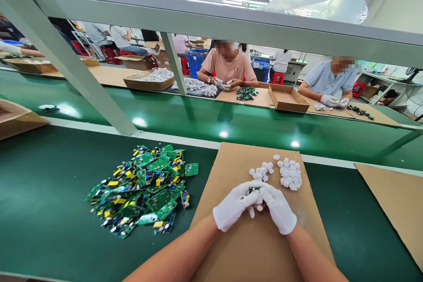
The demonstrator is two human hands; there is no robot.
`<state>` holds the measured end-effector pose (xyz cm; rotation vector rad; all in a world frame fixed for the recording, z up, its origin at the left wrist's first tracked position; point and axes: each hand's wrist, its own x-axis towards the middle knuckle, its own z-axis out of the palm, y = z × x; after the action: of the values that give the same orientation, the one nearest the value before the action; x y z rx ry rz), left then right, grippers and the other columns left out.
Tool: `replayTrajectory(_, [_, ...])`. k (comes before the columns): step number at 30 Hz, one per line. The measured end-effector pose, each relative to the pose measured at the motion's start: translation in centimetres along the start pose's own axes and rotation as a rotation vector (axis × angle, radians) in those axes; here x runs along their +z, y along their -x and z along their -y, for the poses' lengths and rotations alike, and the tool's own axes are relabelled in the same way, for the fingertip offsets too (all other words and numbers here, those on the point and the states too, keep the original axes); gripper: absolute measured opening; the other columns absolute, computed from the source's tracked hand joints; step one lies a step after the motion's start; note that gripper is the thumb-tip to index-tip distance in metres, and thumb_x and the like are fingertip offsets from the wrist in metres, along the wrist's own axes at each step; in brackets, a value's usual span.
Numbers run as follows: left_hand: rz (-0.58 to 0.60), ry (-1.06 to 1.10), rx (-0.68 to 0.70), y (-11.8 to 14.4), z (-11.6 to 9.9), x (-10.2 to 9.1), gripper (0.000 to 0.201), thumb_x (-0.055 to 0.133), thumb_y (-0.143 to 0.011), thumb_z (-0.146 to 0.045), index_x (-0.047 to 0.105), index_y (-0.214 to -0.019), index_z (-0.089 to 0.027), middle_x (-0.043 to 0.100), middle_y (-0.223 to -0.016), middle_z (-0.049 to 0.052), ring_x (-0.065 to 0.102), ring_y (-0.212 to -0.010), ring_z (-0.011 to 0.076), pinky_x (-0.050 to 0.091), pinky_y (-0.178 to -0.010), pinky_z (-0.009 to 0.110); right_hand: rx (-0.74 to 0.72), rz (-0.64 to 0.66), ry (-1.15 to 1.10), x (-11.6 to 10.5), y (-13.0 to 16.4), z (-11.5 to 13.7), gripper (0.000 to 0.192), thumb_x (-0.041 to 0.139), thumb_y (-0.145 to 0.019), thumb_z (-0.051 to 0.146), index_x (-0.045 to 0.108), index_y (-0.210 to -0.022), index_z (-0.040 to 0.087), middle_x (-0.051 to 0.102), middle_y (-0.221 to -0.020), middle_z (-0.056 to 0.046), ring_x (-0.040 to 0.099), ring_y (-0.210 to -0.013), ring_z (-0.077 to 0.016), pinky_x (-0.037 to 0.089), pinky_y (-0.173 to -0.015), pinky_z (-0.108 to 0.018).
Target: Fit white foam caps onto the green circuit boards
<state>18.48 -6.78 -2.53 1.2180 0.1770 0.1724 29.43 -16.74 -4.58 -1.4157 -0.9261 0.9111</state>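
My left hand point(233, 205) and my right hand point(278, 208), both in white gloves, meet above a brown cardboard sheet point(257, 246). Between their closed fingers is a small green circuit board point(254, 189), mostly covered by the gloves. Just beyond my hands lies a loose group of small white pieces point(262, 172). A tighter cluster of white pieces point(291, 175) sits to its right, with a round white disc point(276, 157) near the sheet's far edge. Left of the cardboard, a big heap of green circuit boards point(142, 189) with yellow and blue components rests on the dark green table.
A metal frame post point(99, 61) and crossbar point(211, 17) stand in front. Beyond the shiny green belt point(205, 114), two people work at cardboard-covered places with a shallow box point(288, 99). Another box point(16, 119) is at far left, another cardboard sheet point(396, 202) at right.
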Motion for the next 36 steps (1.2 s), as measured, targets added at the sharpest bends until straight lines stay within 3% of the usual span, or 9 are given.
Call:
replayTrajectory(5, [0.038, 0.144, -0.023, -0.1, 0.6, -0.5, 0.04, 0.054, -0.08, -0.043, 0.058, -0.108, -0.015, 0.052, -0.075, 0.004, 0.052, -0.068, 0.0128, 0.041, -0.049, 0.018, -0.082, -0.024, 0.119, 0.0, 0.2, 0.6, 0.043, 0.035, -0.089, 0.05, 0.062, -0.103, 0.019, 0.058, -0.065, -0.001, 0.052, -0.063, -0.0159, 0.046, -0.061, -0.027])
replayTrajectory(10, [0.031, 0.137, -0.036, -0.1, 0.6, -0.6, 0.042, 0.055, -0.078, -0.047, 0.059, -0.107, -0.016, 0.058, -0.082, 0.008, 0.054, -0.072, 0.0145, 0.046, -0.055, 0.021, -0.063, -0.081, 0.316, 0.2, 0.2, 0.5, 0.032, 0.049, -0.083, 0.045, 0.064, -0.098, 0.021, 0.061, -0.067, 0.001, 0.05, -0.058, -0.0134, 0.043, -0.056, -0.023])
replayTrajectory(16, [0.014, 0.086, -0.062, 0.1, -0.1, -0.4, 0.035, 0.059, -0.078, -0.036, 0.059, -0.107, -0.016, 0.057, -0.079, 0.006, 0.053, -0.066, 0.0119, 0.046, -0.051, 0.019, -0.01, 0.027, 0.048, 0.4, 0.1, 0.2, 0.047, 0.031, -0.09, 0.05, 0.061, -0.104, 0.018, 0.057, -0.063, 0.0, 0.047, -0.055, -0.0133, 0.041, -0.052, -0.024])
replayTrajectory(20, [0.037, 0.228, -0.077, 0.0, 0.5, -0.9, 0.04, 0.057, -0.079, -0.04, 0.056, -0.111, -0.017, 0.058, -0.08, 0.007, 0.056, -0.071, 0.014, 0.049, -0.056, 0.022, -0.085, -0.035, 0.27, 0.3, 0.4, 0.9, 0.033, 0.046, -0.085, 0.047, 0.062, -0.098, 0.021, 0.057, -0.068, 0.002, 0.047, -0.059, -0.0129, 0.04, -0.057, -0.023])
replayTrajectory(25, [0.063, 0.294, -0.103, -0.1, 0.7, -1.1, 0.034, 0.059, -0.078, -0.038, 0.059, -0.104, -0.015, 0.056, -0.08, 0.007, 0.055, -0.069, 0.0127, 0.048, -0.054, 0.02, -0.112, 0.035, 0.253, 0.1, 0.6, 1.3, 0.032, 0.037, -0.089, 0.043, 0.059, -0.098, 0.021, 0.058, -0.068, 0.002, 0.05, -0.061, -0.0135, 0.042, -0.059, -0.024])
replayTrajectory(30, [0.081, 0.325, -0.095, 0.0, 0.6, -0.9, 0.037, 0.058, -0.079, -0.04, 0.058, -0.104, -0.013, 0.057, -0.082, 0.007, 0.056, -0.068, 0.012, 0.049, -0.062, 0.024, -0.162, -0.111, 0.468, 0.4, 0.5, 0.3, 0.02, 0.056, -0.08, 0.032, 0.06, -0.097, 0.024, 0.064, -0.077, 0.002, 0.054, -0.065, -0.015, 0.042, -0.062, -0.024])
replayTrajectory(36, [0.04, 0.313, -0.108, 0.0, 0.4, -0.9, 0.03, 0.059, -0.078, -0.038, 0.059, -0.096, -0.013, 0.055, -0.077, 0.005, 0.054, -0.064, 0.0097, 0.048, -0.057, 0.022, -0.188, -0.002, 0.357, 0.4, 0.2, 0.3, 0.03, 0.053, -0.082, 0.036, 0.057, -0.107, 0.022, 0.066, -0.087, 0.0, 0.059, -0.074, -0.0166, 0.046, -0.067, -0.024])
